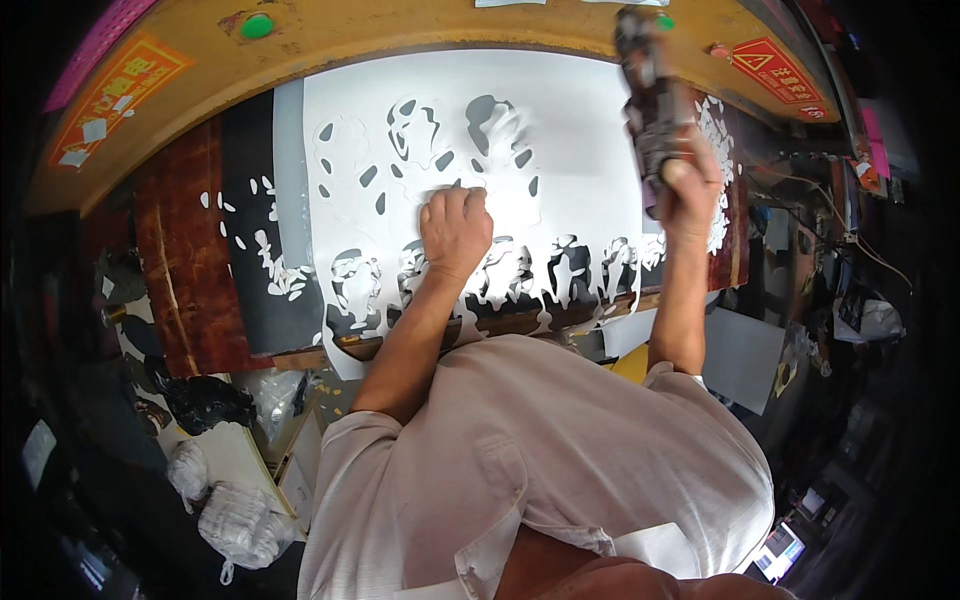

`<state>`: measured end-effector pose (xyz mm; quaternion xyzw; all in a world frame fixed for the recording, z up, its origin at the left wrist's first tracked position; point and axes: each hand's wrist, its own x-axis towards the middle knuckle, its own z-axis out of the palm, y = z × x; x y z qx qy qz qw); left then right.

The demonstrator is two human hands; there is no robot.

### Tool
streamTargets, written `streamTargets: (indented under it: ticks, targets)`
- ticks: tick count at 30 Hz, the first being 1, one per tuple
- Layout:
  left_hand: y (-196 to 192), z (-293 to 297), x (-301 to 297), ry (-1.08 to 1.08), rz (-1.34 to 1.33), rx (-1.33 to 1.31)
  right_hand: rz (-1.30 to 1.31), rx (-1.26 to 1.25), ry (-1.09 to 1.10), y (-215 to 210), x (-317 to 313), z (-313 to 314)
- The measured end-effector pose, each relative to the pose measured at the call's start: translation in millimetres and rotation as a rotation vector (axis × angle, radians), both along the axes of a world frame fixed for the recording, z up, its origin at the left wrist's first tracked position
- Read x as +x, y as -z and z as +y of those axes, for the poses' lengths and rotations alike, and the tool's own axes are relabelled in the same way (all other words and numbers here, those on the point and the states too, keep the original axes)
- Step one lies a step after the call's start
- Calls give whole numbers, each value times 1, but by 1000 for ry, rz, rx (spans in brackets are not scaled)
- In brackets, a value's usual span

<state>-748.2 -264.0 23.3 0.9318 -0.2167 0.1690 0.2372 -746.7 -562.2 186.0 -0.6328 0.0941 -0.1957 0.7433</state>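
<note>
A large white sheet (585, 150) lies on the work surface, with groups of shoe-part-shaped holes cut through it. My left hand (458, 232) rests near the sheet's middle with its fingers curled down beside the holes. Whether anything is under those fingertips is hidden. At the upper right, my right hand (692, 190) is closed round a long, dark, irregular cutting die (648, 95), raised over the sheet's right edge. Motion blurs the die, so its outline is unclear.
A yellow machine beam (350, 50) with a green button (257, 26) spans the far side. Small white cut pieces (285, 275) lie on the dark board at left, and more white pieces (716, 150) lie at right. White bundles (243, 525) stand below left.
</note>
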Motion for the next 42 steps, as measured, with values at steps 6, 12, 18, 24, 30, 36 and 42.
streamTargets:
  ticks: [6,12,18,24,30,36,42]
  targets:
    - [3,-1,1,-4,2,-7,26,-437,-47,-62,-19,-18]
    - [3,-2,1,-7,-9,-28,327,-664,-107,54,-41,16]
    - [0,-1,6,35,-9,-17,163,-1184,-33,135,-27,35]
    - [12,-3,5,37,-141,-8,28,-1263,60,139,-20,37]
    - [-3,-5,1,27,-167,-15,40,-1083,136,119,-96,49]
    - [-11,-10,-134,276,30,-101,107,-539,308,81,-184,20]
    - [11,-20,-179,96,38,-34,28,-525,181,78,-228,25]
